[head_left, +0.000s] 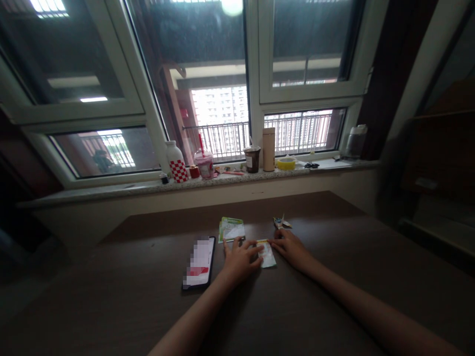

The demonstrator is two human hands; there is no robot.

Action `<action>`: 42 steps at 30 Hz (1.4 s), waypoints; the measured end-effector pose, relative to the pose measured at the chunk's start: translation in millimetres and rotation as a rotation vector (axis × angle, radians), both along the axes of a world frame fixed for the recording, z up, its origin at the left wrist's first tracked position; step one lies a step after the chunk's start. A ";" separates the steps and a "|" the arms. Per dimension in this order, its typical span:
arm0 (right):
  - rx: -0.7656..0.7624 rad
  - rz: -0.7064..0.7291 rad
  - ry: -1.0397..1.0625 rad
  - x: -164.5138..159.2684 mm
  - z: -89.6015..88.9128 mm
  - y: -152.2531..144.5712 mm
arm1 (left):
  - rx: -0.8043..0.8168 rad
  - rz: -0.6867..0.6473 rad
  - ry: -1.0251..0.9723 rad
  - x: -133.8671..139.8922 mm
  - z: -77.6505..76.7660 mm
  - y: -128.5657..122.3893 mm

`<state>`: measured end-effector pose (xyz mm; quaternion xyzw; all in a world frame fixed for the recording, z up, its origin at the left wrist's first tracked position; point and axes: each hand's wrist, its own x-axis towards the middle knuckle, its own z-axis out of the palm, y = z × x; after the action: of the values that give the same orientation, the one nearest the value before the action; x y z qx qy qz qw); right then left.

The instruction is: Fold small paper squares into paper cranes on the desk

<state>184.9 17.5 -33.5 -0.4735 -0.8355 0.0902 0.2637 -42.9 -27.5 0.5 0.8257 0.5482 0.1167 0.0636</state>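
Observation:
A small whitish printed paper (268,259) with a yellow-green top edge lies on the table between my hands. My left hand (240,259) rests with spread fingers, some of them on the paper's left side. At the paper's upper right corner, the closed fingers of my right hand (291,251) pinch its edge. Just beyond that hand is a small folded paper piece (283,222) with pointed tips. Several green-and-white printed papers (232,229) lie in a stack past my left fingertips. A phone (199,264) with a lit screen lies left of my left hand.
The brown table (315,306) stands before a windowsill (144,188). On the sill are a checkered white bottle (177,163), a pink drink cup (205,163), a dark drink cup (253,159), a tan flask (268,149), yellow tape (286,164) and scissors (311,165).

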 end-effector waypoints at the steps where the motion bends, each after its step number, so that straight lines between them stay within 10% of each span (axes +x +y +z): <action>1: -0.007 -0.018 -0.016 -1.0 0.1 0.4 | 0.002 0.001 0.004 0.2 0.2 -0.1; 42: -0.106 -0.022 0.059 -0.1 9.4 -2.3 | -0.020 -0.005 -0.015 -1.4 3.4 4.0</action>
<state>184.8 15.3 -24.0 -0.4931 -0.8163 0.1451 0.2637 -44.3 -23.5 3.9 0.8257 0.5466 0.1171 0.0762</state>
